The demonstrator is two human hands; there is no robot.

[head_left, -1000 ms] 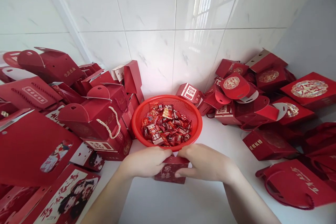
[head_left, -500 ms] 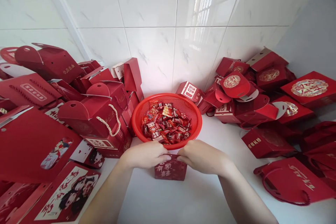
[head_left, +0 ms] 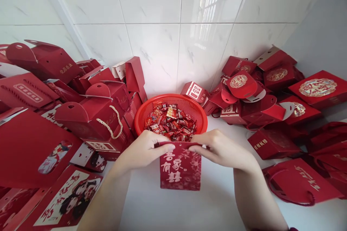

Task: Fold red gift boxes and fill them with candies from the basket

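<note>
A dark red gift box (head_left: 181, 169) with pale Chinese lettering and a floral pattern stands in front of me. My left hand (head_left: 151, 148) pinches its top edge near the left corner, thumb on the near face. At the right corner my right hand (head_left: 214, 146) grips the same edge, thumb also in front. The fingers of both hands are partly hidden behind the box. Just beyond it sits a red plastic basket (head_left: 202, 128) with many wrapped candies (head_left: 173, 121) inside, its near rim covered by my hands and the box.
Red gift boxes (head_left: 81, 115) are piled along the left, some with rope handles. More red boxes (head_left: 262, 110) lie heaped on the right. Behind everything rises a white tiled wall (head_left: 151, 39). The white tabletop (head_left: 179, 209) shows in front of me.
Both hands have risen slightly, and much more of the gift box's lettered front now shows. My thumbs are now visible on its near face. The view has shifted slightly.
</note>
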